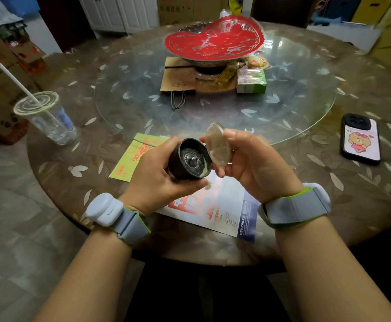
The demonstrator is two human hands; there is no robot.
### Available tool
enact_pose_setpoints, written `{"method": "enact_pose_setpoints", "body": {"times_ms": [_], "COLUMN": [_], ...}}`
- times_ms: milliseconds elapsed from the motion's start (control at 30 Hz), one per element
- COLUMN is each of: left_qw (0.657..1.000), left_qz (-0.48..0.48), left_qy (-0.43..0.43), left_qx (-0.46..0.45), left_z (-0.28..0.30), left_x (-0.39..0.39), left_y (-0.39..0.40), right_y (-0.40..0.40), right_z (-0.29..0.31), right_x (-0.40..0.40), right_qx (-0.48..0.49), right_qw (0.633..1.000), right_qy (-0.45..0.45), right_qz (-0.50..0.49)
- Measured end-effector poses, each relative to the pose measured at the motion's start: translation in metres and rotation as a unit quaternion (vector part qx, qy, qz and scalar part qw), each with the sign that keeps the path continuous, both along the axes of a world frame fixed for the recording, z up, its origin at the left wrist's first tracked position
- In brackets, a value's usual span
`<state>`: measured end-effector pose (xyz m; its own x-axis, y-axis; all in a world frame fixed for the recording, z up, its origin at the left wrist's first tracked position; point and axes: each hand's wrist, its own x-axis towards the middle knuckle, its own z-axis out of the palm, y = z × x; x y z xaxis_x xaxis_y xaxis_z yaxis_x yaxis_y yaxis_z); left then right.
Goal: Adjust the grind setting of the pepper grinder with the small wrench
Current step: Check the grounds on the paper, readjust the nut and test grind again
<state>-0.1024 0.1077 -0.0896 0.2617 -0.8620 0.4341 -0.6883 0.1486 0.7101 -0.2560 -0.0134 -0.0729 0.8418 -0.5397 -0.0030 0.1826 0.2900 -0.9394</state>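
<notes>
My left hand (153, 180) grips the black pepper grinder (189, 159), tilted so that its open grinding end faces me. Inside it I see the metal burr with pale powder around it. My right hand (254, 166) pinches a clear round cap (217, 144) just to the right of the grinder's rim, held on edge. A few specks of ground pepper hang or lie just below the grinder. No small wrench is in view.
Under my hands lie a white-and-blue leaflet (224, 205) and a yellow flyer (134, 156) on the round table (352, 187). A plastic cup with a straw (48, 117) stands left, a phone (360, 138) right. The glass turntable (213, 108) carries a red tray, a paper bag and snack boxes.
</notes>
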Motion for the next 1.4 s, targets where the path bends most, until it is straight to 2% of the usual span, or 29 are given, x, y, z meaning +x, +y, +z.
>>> {"method": "enact_pose_setpoints", "body": {"times_ms": [133,200,267,400,567,700,834,967,1401], "left_qw": [0.999,0.997,0.989,0.956,0.915,0.884,0.869,0.838,0.788], "left_qz": [0.018,0.022,0.018,0.001,-0.045,-0.058,-0.055,-0.067,-0.092], "left_qy": [-0.025,-0.060,-0.115,-0.246,-0.350,-0.411,-0.435,-0.493,-0.555], "left_qx": [0.019,0.049,0.096,0.162,0.195,0.216,0.227,0.225,0.251], "left_z": [0.000,0.001,0.003,0.004,0.005,0.001,0.002,0.004,0.005], "left_x": [-0.002,0.001,0.006,0.016,0.013,0.005,0.002,0.000,-0.014], "left_y": [0.001,-0.002,-0.005,-0.014,-0.031,-0.054,-0.065,-0.074,-0.097], "right_y": [-0.003,-0.009,-0.017,-0.031,-0.034,-0.041,-0.043,-0.046,-0.048], "right_z": [-0.009,-0.017,-0.029,-0.056,-0.074,-0.083,-0.087,-0.090,-0.090], "right_x": [-0.006,-0.012,-0.019,-0.028,-0.026,-0.025,-0.025,-0.027,-0.027], "right_qx": [0.017,0.002,-0.055,-0.204,-0.248,-0.215,-0.206,-0.207,-0.192], "right_qw": [1.000,0.998,0.991,0.951,0.941,0.944,0.939,0.937,0.937], "right_qy": [-0.014,0.013,0.066,0.171,0.168,0.145,0.147,0.162,0.191], "right_qz": [-0.020,-0.058,-0.102,-0.155,-0.159,-0.205,-0.232,-0.230,-0.223]}}
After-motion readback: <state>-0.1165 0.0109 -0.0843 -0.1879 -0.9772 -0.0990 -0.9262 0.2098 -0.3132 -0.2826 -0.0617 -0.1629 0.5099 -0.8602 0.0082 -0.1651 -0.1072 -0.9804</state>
